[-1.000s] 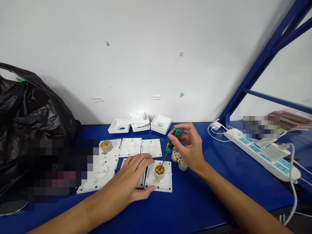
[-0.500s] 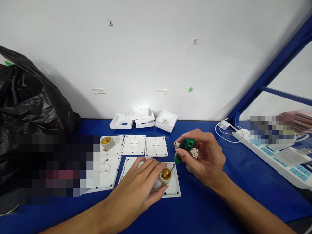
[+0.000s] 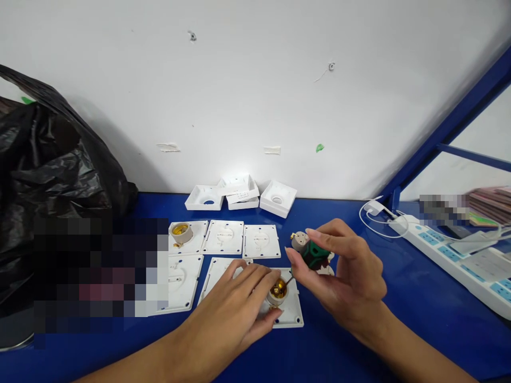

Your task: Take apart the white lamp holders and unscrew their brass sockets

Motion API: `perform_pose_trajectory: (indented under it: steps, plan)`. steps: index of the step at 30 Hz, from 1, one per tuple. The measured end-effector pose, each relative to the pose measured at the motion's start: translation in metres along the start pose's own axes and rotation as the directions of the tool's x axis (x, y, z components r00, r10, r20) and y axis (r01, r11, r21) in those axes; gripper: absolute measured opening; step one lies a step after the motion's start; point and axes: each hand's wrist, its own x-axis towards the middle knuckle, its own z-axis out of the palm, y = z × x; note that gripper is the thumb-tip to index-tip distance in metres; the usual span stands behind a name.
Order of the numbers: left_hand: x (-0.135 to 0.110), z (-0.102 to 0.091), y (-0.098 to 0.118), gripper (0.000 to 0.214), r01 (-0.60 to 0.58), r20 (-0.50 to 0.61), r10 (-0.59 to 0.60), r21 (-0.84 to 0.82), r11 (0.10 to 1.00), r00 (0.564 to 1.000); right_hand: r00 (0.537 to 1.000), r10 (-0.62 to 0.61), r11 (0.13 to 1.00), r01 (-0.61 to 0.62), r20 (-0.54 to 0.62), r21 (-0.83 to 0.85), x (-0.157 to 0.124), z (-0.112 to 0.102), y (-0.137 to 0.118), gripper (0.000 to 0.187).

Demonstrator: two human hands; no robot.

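My left hand (image 3: 235, 306) holds a small round lamp socket (image 3: 275, 299) with a brass-coloured inside between thumb and fingers, against a white square plate (image 3: 293, 317). In my right hand (image 3: 351, 271) is a screwdriver (image 3: 315, 255) with a green and black handle, gripped by thumb and fingers. Its thin shaft slants down left into the socket; the tip is hard to make out. Just behind the handle lies a loose lamp socket (image 3: 298, 240). More parts beside it are partly hidden by my right hand.
Several white plates (image 3: 223, 246) lie left and behind, one bearing a lamp socket (image 3: 181, 234). White box covers (image 3: 278, 198) sit by the wall. A black plastic bag (image 3: 59, 159) stands at left, a power strip (image 3: 451, 252) at right. A pixelated patch hides the left front.
The view has shifted slightly. My right hand has turned, its fingers have moved on the handle, and the screwdriver leans further over. My left hand keeps its hold on the socket.
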Motion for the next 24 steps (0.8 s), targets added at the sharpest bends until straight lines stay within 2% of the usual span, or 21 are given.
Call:
perform_pose_trajectory:
  steps: [5,10,16,19,22,24]
  plan:
    - [-0.001,0.002,0.0,0.046,-0.002,-0.002,0.002,0.015,1.0,1.0,0.999,-0.036,0.997,0.036,-0.004,0.062,0.001,-0.004,0.0,0.04]
    - [-0.001,0.003,-0.002,0.046,-0.007,-0.002,0.007,0.018,1.0,1.0,1.0,-0.016,0.994,0.018,-0.014,0.106,0.003,-0.004,0.002,0.039]
    - [-0.001,0.002,0.0,0.049,-0.005,-0.004,0.005,0.027,1.0,1.0,0.996,0.085,0.981,-0.087,0.019,0.176,0.002,0.004,-0.005,0.041]
    - [-0.001,0.001,0.001,0.046,-0.001,0.001,0.001,0.021,1.0,1.0,0.966,0.198,0.925,-0.24,0.167,0.295,0.003,0.004,-0.006,0.035]
    - [-0.001,0.001,0.001,0.044,0.008,0.008,-0.008,0.017,1.0,1.0,0.888,0.237,0.794,-0.411,0.394,0.448,0.009,0.0,-0.001,0.027]
    - [-0.001,0.001,0.001,0.046,0.004,0.002,-0.004,0.022,1.0,1.0,0.848,0.236,0.714,-0.483,0.475,0.507,0.012,-0.003,0.005,0.026]
